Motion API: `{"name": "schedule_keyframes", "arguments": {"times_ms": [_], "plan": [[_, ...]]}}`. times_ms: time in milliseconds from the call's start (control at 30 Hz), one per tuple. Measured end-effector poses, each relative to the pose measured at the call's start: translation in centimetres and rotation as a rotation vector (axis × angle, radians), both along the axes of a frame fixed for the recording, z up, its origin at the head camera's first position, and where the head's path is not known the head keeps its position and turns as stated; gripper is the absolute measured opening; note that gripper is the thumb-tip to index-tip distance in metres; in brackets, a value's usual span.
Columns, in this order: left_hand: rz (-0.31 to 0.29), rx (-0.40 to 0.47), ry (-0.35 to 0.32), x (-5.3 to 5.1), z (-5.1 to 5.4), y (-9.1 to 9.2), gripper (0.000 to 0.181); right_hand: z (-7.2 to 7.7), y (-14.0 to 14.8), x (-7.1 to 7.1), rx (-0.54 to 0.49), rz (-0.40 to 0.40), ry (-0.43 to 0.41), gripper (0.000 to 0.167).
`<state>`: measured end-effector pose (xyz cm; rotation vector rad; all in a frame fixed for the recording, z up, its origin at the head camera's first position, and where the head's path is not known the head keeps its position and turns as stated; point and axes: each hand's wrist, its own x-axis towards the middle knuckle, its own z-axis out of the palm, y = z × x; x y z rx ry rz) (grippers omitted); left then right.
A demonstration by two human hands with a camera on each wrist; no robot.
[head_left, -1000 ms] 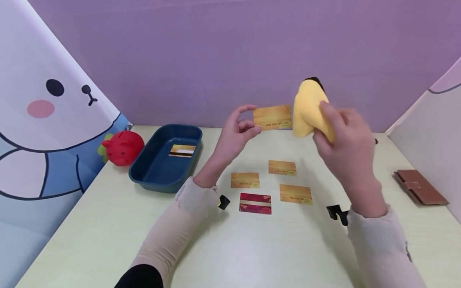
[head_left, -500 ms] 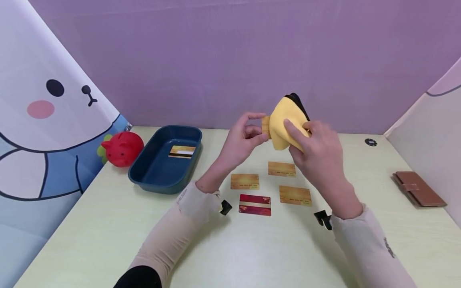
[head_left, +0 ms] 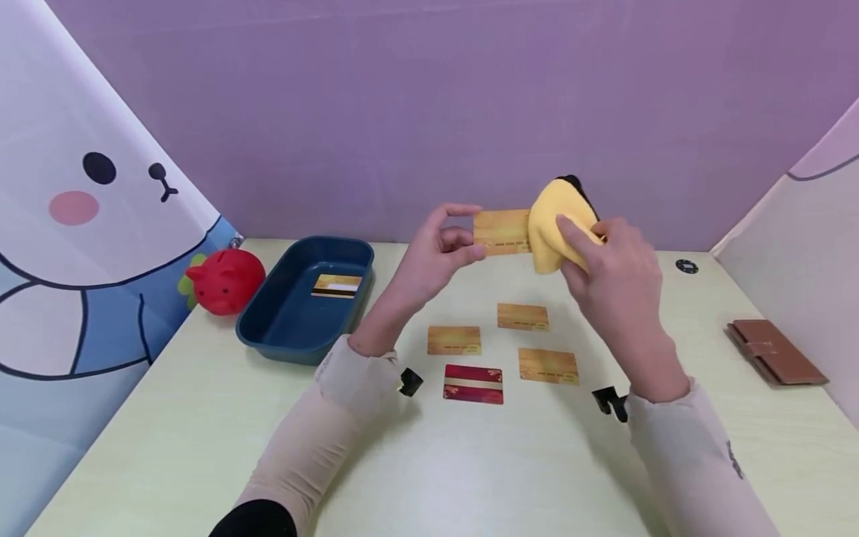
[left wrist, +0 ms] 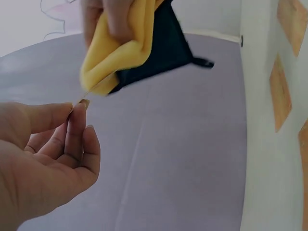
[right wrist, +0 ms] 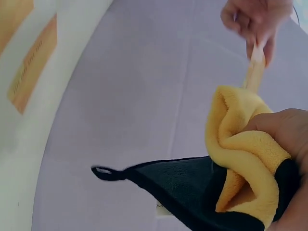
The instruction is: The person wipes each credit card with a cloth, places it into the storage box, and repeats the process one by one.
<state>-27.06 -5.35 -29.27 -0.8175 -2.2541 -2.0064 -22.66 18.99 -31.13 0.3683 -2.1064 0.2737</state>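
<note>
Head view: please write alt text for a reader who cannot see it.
The left hand pinches a gold card while the right hand holds a yellow cloth over one end. Four more cards lie on the pale table, with a blue tray at left.

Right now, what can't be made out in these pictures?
Held card: head view, right end hidden by the cloth.
Chip: head view, marking too small to read.
Right hand: left wrist view, cut off by the top edge.
Left hand: right wrist view, cut off by the top edge, blurred.

Black-trimmed yellow cloth (head_left: 558, 203), golden card (head_left: 501, 230), red card (head_left: 473, 384) with 1 cream stripe
</note>
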Motion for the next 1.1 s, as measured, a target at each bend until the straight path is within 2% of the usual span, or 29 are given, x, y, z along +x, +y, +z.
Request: {"name": "schedule_keyframes", "arguments": {"times_ms": [200,367,467,633,900,1100], "plan": [[0.025,0.011,-0.007,-0.3,0.0,-0.6,0.048,0.5,1.2,-0.2,-0.074,-0.031,-0.031,0.042],[0.052,0.001,0.005,-0.4,-0.3,-0.5,0.047,1.0,0.4,0.1,-0.095,0.016,0.024,0.043],[0.070,-0.030,0.020,-0.4,-0.5,-0.2,0.047,1.2,-0.4,0.2,-0.069,0.060,0.038,0.043],[0.087,-0.083,0.044,-0.2,-0.7,0.3,0.046,1.0,-1.5,0.3,-0.018,0.120,0.010,0.044],[0.047,-0.094,0.056,0.0,-1.1,1.4,0.047,0.5,-2.3,0.3,0.054,0.113,-0.057,0.041],[0.043,-0.083,0.051,-0.1,-1.3,1.3,0.046,0.1,-2.9,0.1,0.078,0.109,-0.067,0.042]]}}
